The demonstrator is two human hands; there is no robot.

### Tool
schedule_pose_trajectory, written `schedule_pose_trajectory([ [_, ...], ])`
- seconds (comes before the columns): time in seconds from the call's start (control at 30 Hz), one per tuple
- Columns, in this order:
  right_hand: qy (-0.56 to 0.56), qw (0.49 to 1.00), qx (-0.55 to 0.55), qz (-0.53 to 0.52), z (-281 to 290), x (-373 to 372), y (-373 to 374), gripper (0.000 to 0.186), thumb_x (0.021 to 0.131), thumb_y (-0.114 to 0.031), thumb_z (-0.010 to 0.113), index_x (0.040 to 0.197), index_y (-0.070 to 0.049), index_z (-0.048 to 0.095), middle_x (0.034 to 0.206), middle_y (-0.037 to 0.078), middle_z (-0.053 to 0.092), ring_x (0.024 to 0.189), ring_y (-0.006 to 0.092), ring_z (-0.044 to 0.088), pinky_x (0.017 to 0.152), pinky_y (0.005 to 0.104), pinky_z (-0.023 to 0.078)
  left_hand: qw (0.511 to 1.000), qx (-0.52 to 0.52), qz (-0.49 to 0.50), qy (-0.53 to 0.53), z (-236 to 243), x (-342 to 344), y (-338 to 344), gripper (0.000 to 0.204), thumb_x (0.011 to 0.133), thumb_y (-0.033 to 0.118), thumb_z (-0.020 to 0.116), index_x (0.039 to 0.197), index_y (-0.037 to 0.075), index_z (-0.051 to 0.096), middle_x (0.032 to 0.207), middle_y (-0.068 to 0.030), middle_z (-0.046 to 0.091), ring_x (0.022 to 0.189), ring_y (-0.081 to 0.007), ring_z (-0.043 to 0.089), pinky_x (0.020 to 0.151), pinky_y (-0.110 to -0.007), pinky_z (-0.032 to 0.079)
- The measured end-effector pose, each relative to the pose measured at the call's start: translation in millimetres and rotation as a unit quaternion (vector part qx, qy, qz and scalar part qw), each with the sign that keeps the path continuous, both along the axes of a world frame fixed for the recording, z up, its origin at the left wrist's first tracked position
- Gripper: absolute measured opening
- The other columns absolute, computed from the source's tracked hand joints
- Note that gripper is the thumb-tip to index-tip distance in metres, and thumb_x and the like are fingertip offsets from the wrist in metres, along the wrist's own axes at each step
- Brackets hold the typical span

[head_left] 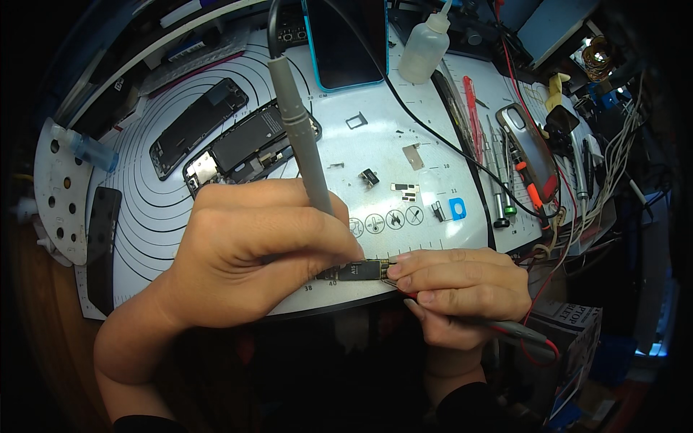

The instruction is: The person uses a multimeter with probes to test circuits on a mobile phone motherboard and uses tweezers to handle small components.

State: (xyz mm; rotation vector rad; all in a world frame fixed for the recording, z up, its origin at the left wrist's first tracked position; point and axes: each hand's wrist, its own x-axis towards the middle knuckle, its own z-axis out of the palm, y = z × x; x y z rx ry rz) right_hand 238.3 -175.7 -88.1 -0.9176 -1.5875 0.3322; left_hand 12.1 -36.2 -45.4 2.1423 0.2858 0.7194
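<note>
My left hand is closed around a grey pen-shaped handle with a black cord, likely a soldering iron, its tip hidden behind my fingers. Below them lies a narrow dark circuit board at the mat's front edge. My right hand rests fingertips on the board's right end and holds a grey-and-red probe with a red wire, its slim end angled toward the board. Several small metal parts, a blue plastic piece and a small tray-like frame lie beyond my hands on the white mat.
Two opened phone halves lie at back left. A blue-edged phone and squeeze bottle stand at the back. Screwdrivers, loose cables and a grey case crowd the right. A perforated holder sits left.
</note>
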Motion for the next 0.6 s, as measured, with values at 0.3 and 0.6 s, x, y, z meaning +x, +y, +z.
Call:
schedule_pose_trajectory([
  [0.3, 0.014, 1.0, 0.008, -0.01, -5.0, -2.6, -0.4, 0.02, 0.072, 0.014, 0.081, 0.079, 0.001, 0.068, 0.084, 0.018, 0.078, 0.083, 0.0361, 0.083, 0.076, 0.0424, 0.07, 1.0, -0.002, 0.0, -0.008, -1.4, 0.4, 0.1, 0.02, 0.083, -0.009, 0.082, 0.1, 0.001, 0.082, 0.091, -0.0105, 0.076, 0.078, -0.0198, 0.075, 0.067, -0.029, 0.057],
  [0.6, 0.003, 1.0, 0.007, 0.005, -2.5, 0.9, 1.0, 0.021, 0.072, 0.014, 0.081, 0.081, 0.0, 0.068, 0.084, 0.018, 0.078, 0.084, 0.0363, 0.083, 0.076, 0.0424, 0.07, 1.0, -0.001, -0.002, -0.011, -0.6, 0.7, 0.1, 0.019, 0.084, -0.01, 0.081, 0.1, 0.001, 0.082, 0.091, -0.0104, 0.076, 0.079, -0.0204, 0.075, 0.068, -0.029, 0.058],
])
